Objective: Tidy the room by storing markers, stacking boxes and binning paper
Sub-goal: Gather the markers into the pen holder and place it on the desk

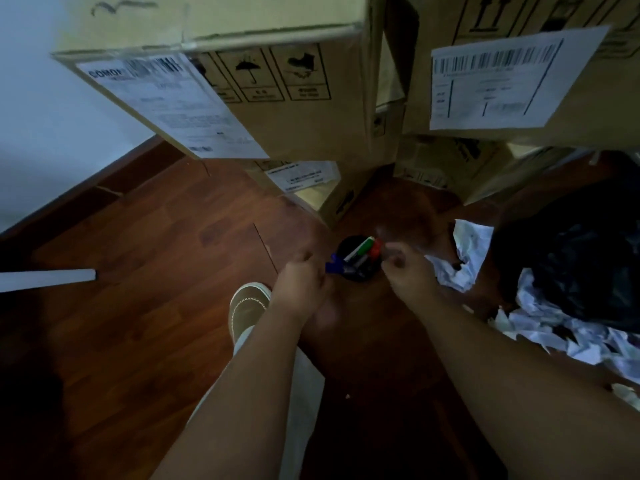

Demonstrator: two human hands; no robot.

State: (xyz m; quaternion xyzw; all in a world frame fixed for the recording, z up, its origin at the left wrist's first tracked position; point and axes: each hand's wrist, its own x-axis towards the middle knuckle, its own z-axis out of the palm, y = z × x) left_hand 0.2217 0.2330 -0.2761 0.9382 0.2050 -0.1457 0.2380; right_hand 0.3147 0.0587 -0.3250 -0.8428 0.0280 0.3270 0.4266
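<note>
Wooden floor [138, 271]; box label [166, 102] reads "COMO"; both hands' grips on markers [360, 252] unclear.

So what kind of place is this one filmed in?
Probably a storage or spare room indoors: stacked cardboard boxes with shipping labels, a wooden floor meeting a white wall, and crumpled paper beside a black bag.

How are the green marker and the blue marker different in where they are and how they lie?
The green marker stands tilted inside the black cup; the blue marker lies at the cup's near rim, beside the left hand. Green shows a white barrel; blue shows mostly its cap. Both are close to the hands.
</note>
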